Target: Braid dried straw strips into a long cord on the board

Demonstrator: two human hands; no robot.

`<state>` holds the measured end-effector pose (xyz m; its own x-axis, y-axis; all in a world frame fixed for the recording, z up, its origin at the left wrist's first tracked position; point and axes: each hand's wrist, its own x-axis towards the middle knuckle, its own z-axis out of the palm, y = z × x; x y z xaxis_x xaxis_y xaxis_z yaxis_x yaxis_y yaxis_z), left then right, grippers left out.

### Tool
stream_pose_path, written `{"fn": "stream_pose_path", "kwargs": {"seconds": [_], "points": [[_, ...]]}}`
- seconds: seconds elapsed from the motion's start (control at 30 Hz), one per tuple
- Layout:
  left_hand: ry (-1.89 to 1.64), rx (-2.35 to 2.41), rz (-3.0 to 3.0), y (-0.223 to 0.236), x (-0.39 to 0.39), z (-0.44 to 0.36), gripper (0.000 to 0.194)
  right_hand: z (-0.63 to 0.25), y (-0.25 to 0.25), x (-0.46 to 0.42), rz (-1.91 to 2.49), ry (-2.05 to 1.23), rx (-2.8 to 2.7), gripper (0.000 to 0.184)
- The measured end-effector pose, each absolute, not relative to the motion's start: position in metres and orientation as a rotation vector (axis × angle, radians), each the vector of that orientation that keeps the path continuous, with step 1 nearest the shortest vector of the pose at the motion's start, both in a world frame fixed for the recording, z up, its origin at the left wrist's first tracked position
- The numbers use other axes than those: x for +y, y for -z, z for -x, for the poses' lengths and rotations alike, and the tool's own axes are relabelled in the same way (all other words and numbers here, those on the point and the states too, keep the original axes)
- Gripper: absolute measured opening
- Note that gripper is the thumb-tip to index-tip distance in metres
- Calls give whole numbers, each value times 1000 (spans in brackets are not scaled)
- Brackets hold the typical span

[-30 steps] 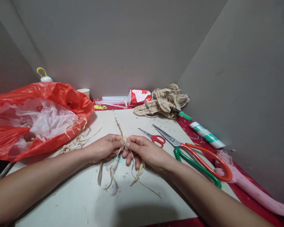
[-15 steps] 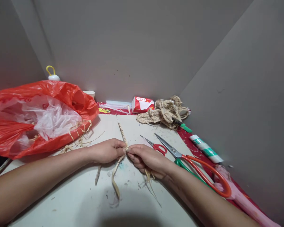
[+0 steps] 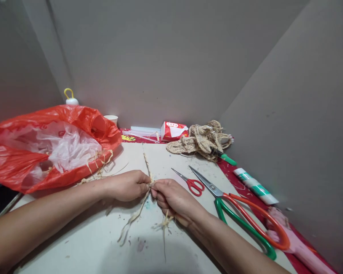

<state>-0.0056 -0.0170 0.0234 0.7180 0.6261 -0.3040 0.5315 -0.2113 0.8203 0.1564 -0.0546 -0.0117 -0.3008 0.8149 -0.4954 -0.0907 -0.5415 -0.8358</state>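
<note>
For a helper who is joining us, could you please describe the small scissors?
On the pale board, beyond the right hand, two pairs of scissors lie side by side. The small scissors are the left pair; both handles are red, while the large scissors have one orange handle and one green.

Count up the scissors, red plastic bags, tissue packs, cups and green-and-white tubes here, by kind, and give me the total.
Scissors: 2 (small red-handled pair, large orange-and-green-handled pair)
Red plastic bag: 1
Tissue pack: 1
White cup: 1
Green-and-white tube: 1
Total: 6
</note>
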Motion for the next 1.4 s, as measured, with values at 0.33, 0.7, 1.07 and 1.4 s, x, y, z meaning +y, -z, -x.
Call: {"fn": "stream_pose_path", "kwargs": {"seconds": [0.33, 0.7, 1.07, 1.4], "points": [[-76, 1210, -1505, -30, -52, -24, 10, -155, 7, -60, 1162, -1921, -840, 27], [-427, 1275, -1545, -8, -80, -25, 22, -148, 11, -69, 1023, -1962, -843, 24], [-595, 1285, -1460, -33, -47, 0, 25, -162, 6, -59, 1028, -2060, -876, 7], [-499, 1011, -1349, -3, -37, -14, 19, -183, 2, -50, 1143, -2082, -1124, 13]]}}
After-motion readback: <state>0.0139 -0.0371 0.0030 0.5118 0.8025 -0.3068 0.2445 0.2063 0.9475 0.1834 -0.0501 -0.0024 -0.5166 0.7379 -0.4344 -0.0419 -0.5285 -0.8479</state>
